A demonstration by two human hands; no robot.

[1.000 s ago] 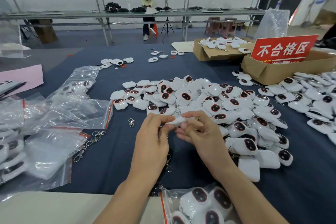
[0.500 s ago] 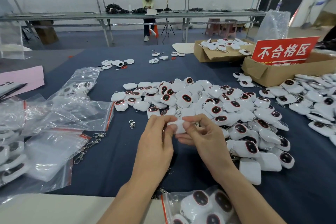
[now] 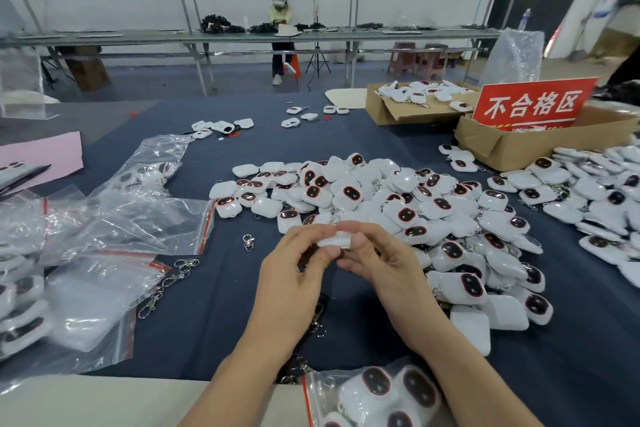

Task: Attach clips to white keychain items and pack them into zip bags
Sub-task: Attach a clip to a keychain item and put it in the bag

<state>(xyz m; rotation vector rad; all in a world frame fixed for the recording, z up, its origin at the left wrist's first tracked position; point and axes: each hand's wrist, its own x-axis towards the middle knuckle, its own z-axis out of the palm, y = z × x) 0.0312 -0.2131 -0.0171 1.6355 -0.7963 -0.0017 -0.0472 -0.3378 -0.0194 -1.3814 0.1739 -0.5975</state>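
Note:
One white keychain item point(image 3: 335, 238) is pinched between the fingertips of my left hand point(image 3: 294, 279) and my right hand point(image 3: 382, 262), held above the dark blue table cloth point(image 3: 214, 315); a small metal ring shows at its top edge. Behind my hands lies a big heap of white keychain items point(image 3: 398, 211) with dark oval faces. Loose metal clips point(image 3: 162, 288) lie in a chain left of my hands, and a single clip point(image 3: 248, 242) sits apart. Clear zip bags point(image 3: 104, 218) with red seals are spread at the left. A filled zip bag point(image 3: 374, 395) lies at the near edge.
Two cardboard boxes point(image 3: 519, 146) stand at the back right, one with a red sign point(image 3: 533, 104). More white items point(image 3: 595, 191) cover the right side. A pink sheet point(image 3: 41, 156) lies far left. A person point(image 3: 280, 31) sits at a long bench behind.
Both hands stay together on the same white item, which has turned a little between the fingertips. The view has shifted slightly.

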